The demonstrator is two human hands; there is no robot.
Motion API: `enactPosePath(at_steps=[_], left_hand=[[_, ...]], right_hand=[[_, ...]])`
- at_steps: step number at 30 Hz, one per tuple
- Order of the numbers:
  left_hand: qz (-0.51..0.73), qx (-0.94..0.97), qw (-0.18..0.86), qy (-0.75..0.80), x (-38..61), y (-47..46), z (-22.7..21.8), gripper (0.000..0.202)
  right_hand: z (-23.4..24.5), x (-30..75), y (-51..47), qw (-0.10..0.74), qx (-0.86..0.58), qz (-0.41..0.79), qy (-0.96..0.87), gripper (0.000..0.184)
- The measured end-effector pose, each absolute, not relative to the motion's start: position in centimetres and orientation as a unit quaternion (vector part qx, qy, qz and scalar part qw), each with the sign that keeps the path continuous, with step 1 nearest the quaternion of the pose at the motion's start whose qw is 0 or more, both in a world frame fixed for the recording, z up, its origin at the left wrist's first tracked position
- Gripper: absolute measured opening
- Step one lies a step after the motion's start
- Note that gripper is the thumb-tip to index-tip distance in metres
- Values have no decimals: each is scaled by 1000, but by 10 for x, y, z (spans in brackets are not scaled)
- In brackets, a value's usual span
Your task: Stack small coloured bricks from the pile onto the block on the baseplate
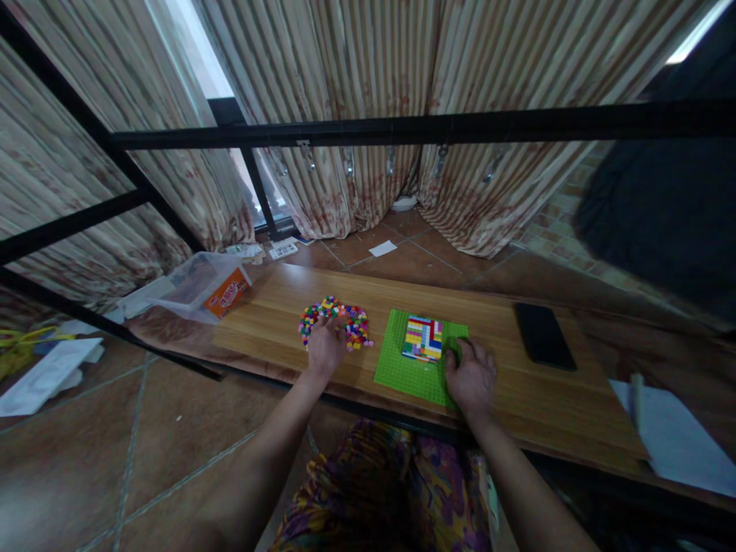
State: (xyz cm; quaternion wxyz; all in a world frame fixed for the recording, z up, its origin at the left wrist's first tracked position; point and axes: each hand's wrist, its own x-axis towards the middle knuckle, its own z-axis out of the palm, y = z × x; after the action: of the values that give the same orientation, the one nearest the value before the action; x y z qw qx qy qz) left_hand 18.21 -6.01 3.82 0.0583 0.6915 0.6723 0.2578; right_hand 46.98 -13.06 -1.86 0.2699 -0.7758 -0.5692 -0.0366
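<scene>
My left hand [326, 345] reaches into a heap of small multicoloured building bricks [356, 326]. Its fingers are apart and touch the bricks; whether a single brick sits between the fingertips is too small to see. A green baseplate [391, 360] lies to the right of the heap. On it stands a flat square block of bricks [422, 337] in rows of red, white, blue, yellow and other colours. My right hand [474, 376] rests on the baseplate's right edge, thumb and fingers spread, beside the brick square.
Both hands work over a low wooden table [276, 299]. A clear plastic box [192, 284] with an orange label stands at its left end. A black phone [543, 335] lies to the right, with white paper [681, 433] beyond. A black metal frame bar [368, 130] crosses before the curtains.
</scene>
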Motion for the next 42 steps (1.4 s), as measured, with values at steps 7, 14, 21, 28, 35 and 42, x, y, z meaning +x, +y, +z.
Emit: enactPosePath(at_steps=[7, 14, 21, 28, 35, 42], left_hand=[[190, 685, 42, 702, 162, -38, 39, 39], [154, 676, 59, 718, 142, -29, 41, 35], [120, 711, 47, 691, 144, -20, 39, 36], [94, 693, 48, 713, 151, -26, 44, 27], [84, 687, 65, 719, 159, -30, 50, 31], [65, 664, 67, 742, 168, -22, 53, 34]], right_hand=[[-19, 470, -131, 277, -774, -37, -569, 41], [-19, 469, -131, 279, -774, -37, -568, 43], [-18, 469, -132, 276, -772, -41, -570, 43], [-21, 471, -131, 279, -769, -44, -573, 42], [-22, 472, -131, 279, -764, -54, -579, 41], [-18, 470, -132, 271, -770, -52, -576, 41]])
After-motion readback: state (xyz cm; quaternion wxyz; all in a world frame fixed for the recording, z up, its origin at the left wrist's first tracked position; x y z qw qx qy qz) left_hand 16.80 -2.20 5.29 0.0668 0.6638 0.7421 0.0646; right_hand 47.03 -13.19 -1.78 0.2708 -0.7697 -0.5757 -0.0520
